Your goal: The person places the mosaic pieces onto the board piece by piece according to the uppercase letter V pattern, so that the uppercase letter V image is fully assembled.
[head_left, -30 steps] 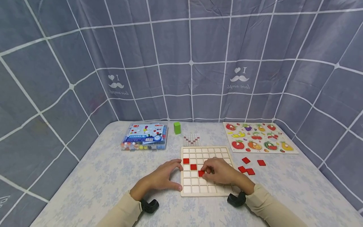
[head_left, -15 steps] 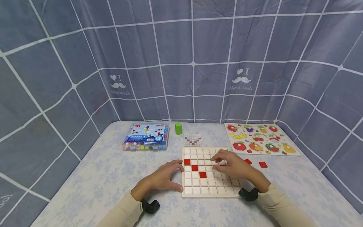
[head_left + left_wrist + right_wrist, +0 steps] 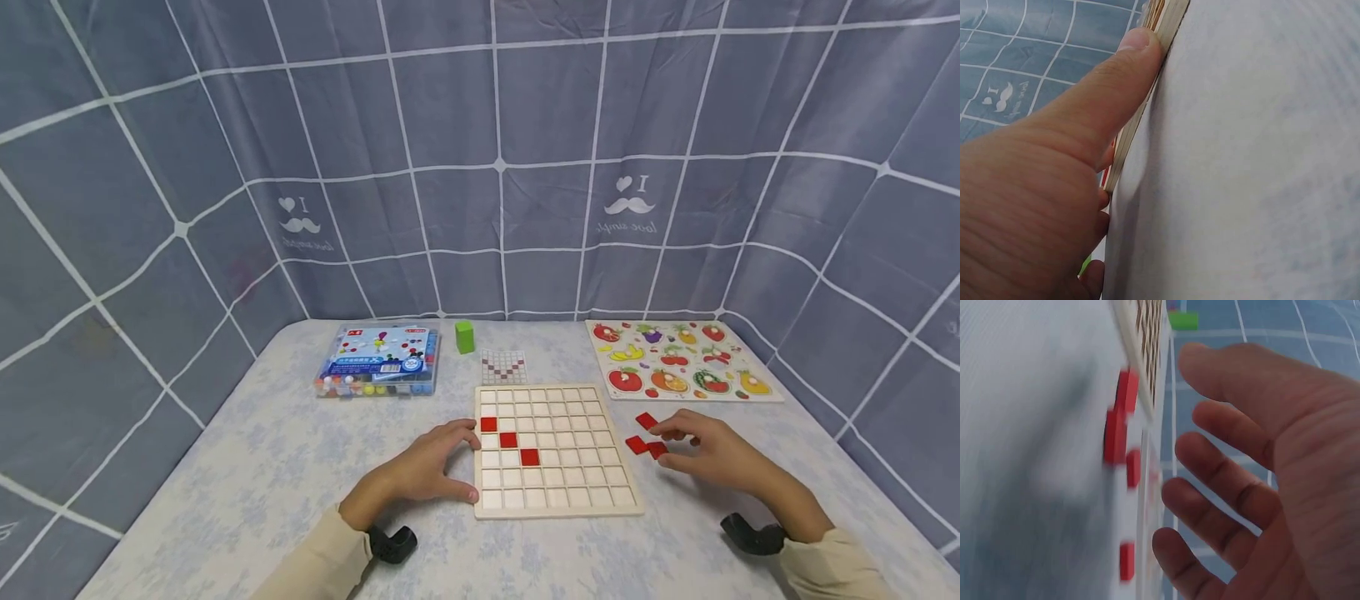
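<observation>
A wooden grid board [image 3: 558, 479] lies flat on the table, three red tiles [image 3: 529, 457] set in its cells along a diagonal. My left hand [image 3: 422, 467] rests at the board's left edge, and in the left wrist view its thumb [image 3: 1138, 53] presses on the board's side. My right hand [image 3: 716, 454] hovers over loose red tiles [image 3: 637, 444] to the right of the board. In the right wrist view the right hand [image 3: 1235, 462] has gently bent, spread fingers with nothing between them, apart from the red tiles [image 3: 1115, 436].
Behind the board lies a small pattern card [image 3: 503, 367], with a green block [image 3: 465, 337] standing near it. A clear box of coloured pieces [image 3: 378, 360] is at the back left. A fruit puzzle board [image 3: 686, 362] lies at the back right.
My right hand has let go of the third red tile, now lying in its cell, and has moved right, off the board to the loose tiles. My left hand stays at the board's edge.
</observation>
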`<state>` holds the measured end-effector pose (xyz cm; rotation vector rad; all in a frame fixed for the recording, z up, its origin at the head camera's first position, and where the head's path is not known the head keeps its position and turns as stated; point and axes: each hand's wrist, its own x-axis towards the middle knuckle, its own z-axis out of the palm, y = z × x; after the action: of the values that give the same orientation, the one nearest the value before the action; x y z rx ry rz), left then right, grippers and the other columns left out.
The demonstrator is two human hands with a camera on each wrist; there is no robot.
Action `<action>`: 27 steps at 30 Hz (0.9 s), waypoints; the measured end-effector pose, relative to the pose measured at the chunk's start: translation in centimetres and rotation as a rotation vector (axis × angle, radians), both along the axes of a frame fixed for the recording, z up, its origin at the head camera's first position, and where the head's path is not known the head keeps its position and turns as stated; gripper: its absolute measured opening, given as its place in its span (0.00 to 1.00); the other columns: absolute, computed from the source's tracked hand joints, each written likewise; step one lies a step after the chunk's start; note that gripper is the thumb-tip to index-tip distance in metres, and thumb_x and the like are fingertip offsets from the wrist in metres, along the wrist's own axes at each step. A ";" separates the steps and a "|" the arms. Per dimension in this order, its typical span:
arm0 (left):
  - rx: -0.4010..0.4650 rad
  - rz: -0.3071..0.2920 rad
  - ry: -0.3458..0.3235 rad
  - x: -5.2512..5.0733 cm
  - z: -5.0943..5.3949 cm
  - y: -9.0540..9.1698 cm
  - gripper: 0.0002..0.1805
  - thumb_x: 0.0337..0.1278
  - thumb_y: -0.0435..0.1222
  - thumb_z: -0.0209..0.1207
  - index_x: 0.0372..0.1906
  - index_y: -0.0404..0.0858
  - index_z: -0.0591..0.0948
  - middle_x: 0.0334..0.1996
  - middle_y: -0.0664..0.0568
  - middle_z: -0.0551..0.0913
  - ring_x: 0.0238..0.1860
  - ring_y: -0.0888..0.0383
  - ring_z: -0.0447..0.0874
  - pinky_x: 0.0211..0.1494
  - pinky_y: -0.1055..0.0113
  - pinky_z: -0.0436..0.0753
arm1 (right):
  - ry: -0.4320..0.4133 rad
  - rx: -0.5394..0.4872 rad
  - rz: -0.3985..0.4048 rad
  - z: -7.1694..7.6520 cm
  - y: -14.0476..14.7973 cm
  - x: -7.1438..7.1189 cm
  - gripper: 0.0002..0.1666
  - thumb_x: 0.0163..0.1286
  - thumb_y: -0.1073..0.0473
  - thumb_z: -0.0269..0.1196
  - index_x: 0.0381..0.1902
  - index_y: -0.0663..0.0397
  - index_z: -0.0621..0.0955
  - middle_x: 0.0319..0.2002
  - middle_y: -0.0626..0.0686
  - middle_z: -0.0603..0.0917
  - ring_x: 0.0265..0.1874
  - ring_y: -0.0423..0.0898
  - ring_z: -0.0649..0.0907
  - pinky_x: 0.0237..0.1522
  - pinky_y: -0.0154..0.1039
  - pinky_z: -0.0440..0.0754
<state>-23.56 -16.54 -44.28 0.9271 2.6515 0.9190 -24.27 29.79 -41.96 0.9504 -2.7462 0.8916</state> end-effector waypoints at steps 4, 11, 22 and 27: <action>0.003 0.006 0.014 0.1 0.0 -0.1 0.32 0.51 0.54 0.74 0.56 0.47 0.73 0.74 0.42 0.63 0.75 0.41 0.57 0.71 0.39 0.60 | -0.008 0.007 -0.033 -0.8 0.7 0.0 0.20 0.59 0.56 0.77 0.49 0.54 0.85 0.40 0.43 0.82 0.42 0.48 0.82 0.40 0.41 0.80; 0.024 -0.014 0.009 0.1 -0.1 0.0 0.33 0.52 0.54 0.73 0.56 0.45 0.73 0.74 0.40 0.63 0.74 0.38 0.58 0.70 0.36 0.60 | -0.073 0.068 -0.104 -1.9 0.8 -0.1 0.19 0.60 0.56 0.76 0.48 0.54 0.86 0.46 0.47 0.84 0.61 0.71 0.75 0.58 0.63 0.74; 0.036 -0.014 0.010 0.3 0.0 0.0 0.33 0.51 0.53 0.74 0.56 0.43 0.73 0.74 0.39 0.63 0.74 0.38 0.58 0.70 0.36 0.60 | -0.086 0.090 -0.161 -2.1 0.3 -0.2 0.17 0.62 0.63 0.73 0.49 0.57 0.86 0.38 0.41 0.84 0.51 0.58 0.82 0.47 0.48 0.81; 0.025 -0.008 0.008 0.3 0.1 0.1 0.33 0.51 0.53 0.74 0.56 0.43 0.73 0.74 0.40 0.63 0.74 0.39 0.58 0.70 0.37 0.60 | -0.103 0.079 -0.179 -2.3 0.4 -0.1 0.17 0.63 0.63 0.73 0.50 0.58 0.86 0.38 0.42 0.83 0.43 0.48 0.82 0.45 0.43 0.82</action>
<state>-23.30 -16.39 -44.22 0.9480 2.6464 0.9510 -24.33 30.17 -44.26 0.6736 -2.9159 0.8298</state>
